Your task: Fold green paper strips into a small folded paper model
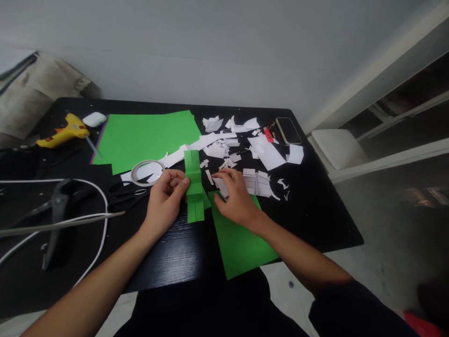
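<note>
On table, centre: left hand pinches folded green strip mid-length. Right hand lies flat, fingers loosely spread on scraps. Risks: slack pinch, folds spring open; overhanging sheet slides off.

So the folded green paper strip is long, creased lengthwise, pointing away on the black table. Its near end touches a flat green sheet hanging off the front edge.
</note>
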A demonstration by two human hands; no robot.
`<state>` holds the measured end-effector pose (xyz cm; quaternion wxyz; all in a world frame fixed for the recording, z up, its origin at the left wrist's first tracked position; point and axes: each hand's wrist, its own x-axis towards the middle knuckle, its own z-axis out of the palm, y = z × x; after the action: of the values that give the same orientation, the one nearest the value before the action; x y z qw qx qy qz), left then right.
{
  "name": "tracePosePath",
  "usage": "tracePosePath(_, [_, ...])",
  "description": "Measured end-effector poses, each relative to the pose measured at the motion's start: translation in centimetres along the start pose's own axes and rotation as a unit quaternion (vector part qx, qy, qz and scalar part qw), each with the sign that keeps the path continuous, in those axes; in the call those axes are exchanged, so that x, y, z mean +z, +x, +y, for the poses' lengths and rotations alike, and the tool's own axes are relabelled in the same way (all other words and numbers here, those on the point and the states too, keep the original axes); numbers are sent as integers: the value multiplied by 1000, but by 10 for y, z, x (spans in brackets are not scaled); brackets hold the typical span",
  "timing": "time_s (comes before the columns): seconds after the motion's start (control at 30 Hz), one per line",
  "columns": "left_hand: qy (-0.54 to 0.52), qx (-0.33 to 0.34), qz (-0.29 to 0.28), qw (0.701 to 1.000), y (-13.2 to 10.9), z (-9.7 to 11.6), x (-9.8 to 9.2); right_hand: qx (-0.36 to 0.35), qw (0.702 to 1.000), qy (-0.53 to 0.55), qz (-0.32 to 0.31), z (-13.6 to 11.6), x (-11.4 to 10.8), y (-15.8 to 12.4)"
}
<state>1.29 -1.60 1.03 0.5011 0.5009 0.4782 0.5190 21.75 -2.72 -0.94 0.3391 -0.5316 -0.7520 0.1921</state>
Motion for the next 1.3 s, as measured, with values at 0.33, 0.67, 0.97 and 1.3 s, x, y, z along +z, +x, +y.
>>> tracePosePath(0.33, [12,8,18,1000,1,3,0,161,935,299,103,-1,-5,9])
tracePosePath(0.67, [-7,-5,15,1000,1,3,1,336,769,543,5,1,-2,16])
tracePosePath(0.97, [0,-4,14,1000,0,3,1,264,856,444,11,3,2,11])
tracePosePath(1.3, [3,4,11,1000,-1,4,1,143,948,282,30,-7,-5,10])
